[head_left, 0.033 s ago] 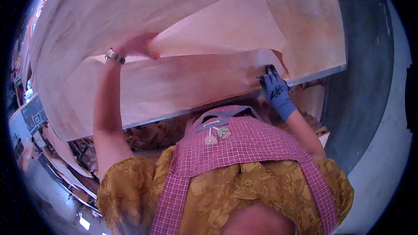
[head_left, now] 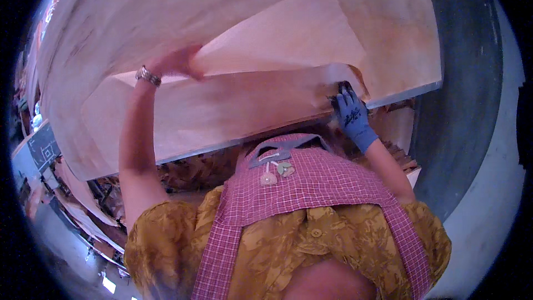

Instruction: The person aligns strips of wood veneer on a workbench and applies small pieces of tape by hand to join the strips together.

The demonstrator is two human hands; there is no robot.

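Observation:
A strip of thin pale wood veneer [head_left: 244, 99] lies along the near edge of a broad stack of veneer sheets [head_left: 397, 39]. My bare left hand [head_left: 175, 63], with a metal watch band at the wrist, rests at the strip's far edge. Its thumb and fingers are spread apart. My right hand [head_left: 352, 113], in a blue glove with black fingertips, is closed on the veneer strip near its right end, where the strip bulges and curls up. The undersides of its fingers are hidden. Between the hands, a lighter veneer area [head_left: 294, 30] shows beyond the strip.
Below the stack's near edge lie brown veneer scraps [head_left: 194, 172], close to my apron [head_left: 311, 175]. A dark panel [head_left: 466, 78] stands right of the stack. At the left are a dark board with pale markings [head_left: 44, 147] and loose veneer pieces [head_left: 83, 203].
My left hand has shifted very slightly nearer and to the right. My right hand stays at the same place on the veneer strip.

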